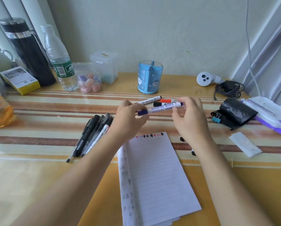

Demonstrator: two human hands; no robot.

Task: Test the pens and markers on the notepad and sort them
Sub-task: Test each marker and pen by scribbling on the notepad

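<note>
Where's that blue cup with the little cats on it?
In the head view the blue cup stands at the back of the desk, near the middle, right of the clear lidded box and behind the loose markers.

Four markers [159, 109] beyond one notepad [156, 176] — one pen holder [150, 77].

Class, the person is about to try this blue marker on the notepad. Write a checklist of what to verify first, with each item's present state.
1. Grip on the blue marker: the left hand pinches it near the cap end, the right hand holds the other end. Ok.
2. Cap off for writing: it is on. Not ok.
3. Notepad has free lines: scribbles show only along its top edge. Ok.
4. Marker has ink: cannot tell.
5. Pile of pens lies clear of the notepad, to its left. Ok.
</note>
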